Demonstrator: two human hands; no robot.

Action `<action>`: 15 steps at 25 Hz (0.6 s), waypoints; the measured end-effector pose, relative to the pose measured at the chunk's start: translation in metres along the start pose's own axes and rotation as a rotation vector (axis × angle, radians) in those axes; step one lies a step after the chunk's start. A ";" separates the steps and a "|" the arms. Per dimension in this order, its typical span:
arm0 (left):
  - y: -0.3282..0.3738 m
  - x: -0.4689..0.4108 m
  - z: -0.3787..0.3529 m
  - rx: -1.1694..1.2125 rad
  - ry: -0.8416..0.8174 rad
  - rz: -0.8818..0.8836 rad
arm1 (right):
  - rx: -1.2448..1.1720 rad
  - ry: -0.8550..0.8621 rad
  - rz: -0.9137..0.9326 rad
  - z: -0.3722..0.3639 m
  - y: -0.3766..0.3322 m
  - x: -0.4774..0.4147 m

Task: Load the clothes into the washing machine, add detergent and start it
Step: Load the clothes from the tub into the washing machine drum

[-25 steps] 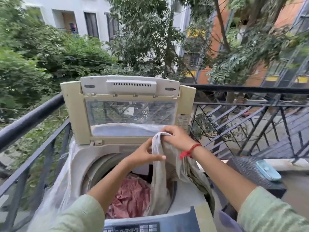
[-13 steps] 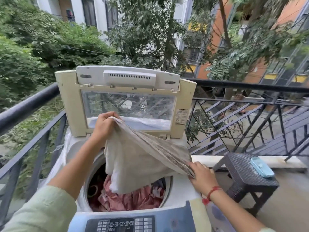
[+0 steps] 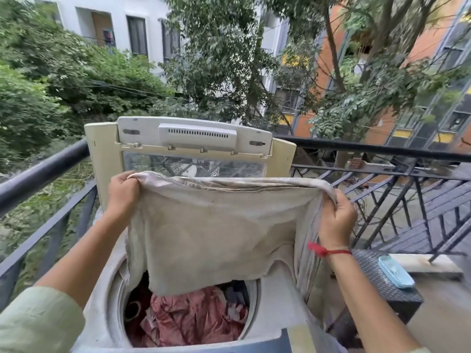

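A top-loading washing machine [image 3: 107, 312] stands on a balcony, its lid [image 3: 193, 138] raised upright at the back. Pink and dark clothes [image 3: 193, 319] lie in the drum. A beige cloth [image 3: 216, 230] is stretched wide above the drum opening. My left hand [image 3: 122, 192] grips its upper left corner. My right hand [image 3: 336, 217], with a red thread at the wrist, grips its upper right corner. The cloth's lower edge hangs just over the drum and hides the drum's back.
A black metal railing [image 3: 382, 151] runs behind and on both sides of the machine. At the right stands a dark woven stool [image 3: 382, 289] with a light blue tray [image 3: 395, 271] on it. Trees and buildings lie beyond.
My right hand rose from the machine's front right to level with my left, and the hands moved apart. The cloth went from bunched, to slanted, to spread flat above the drum.
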State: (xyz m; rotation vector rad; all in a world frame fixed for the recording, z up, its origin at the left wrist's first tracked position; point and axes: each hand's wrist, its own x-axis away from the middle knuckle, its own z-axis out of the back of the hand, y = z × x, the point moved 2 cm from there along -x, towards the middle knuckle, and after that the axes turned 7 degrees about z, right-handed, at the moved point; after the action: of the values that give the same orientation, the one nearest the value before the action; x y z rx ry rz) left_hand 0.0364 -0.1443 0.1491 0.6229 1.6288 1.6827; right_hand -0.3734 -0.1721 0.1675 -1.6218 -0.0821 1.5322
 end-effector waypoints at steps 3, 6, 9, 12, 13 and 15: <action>0.013 -0.013 0.008 -0.212 0.182 -0.148 | -0.161 0.056 0.214 -0.018 -0.058 -0.025; -0.025 -0.006 -0.003 -0.723 -0.010 -0.131 | -0.021 -0.296 0.309 -0.073 -0.064 -0.002; -0.100 0.031 -0.020 -1.401 -0.722 0.154 | 0.247 -1.502 0.227 -0.128 -0.025 0.081; -0.127 0.067 -0.034 -1.523 -1.027 0.138 | 0.146 -1.820 -0.026 -0.111 0.005 0.123; -0.129 0.069 -0.041 -1.447 -0.988 0.112 | -0.001 -1.669 -0.160 -0.097 0.011 0.118; -0.128 0.072 -0.062 -1.236 -0.888 0.065 | -0.097 -1.304 -0.354 -0.062 0.043 0.100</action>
State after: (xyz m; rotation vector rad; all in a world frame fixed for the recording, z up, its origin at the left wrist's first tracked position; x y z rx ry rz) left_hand -0.0366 -0.1345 0.0079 0.5915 -0.1310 1.6906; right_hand -0.3193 -0.1735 0.0548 -0.3828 -1.0780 2.0319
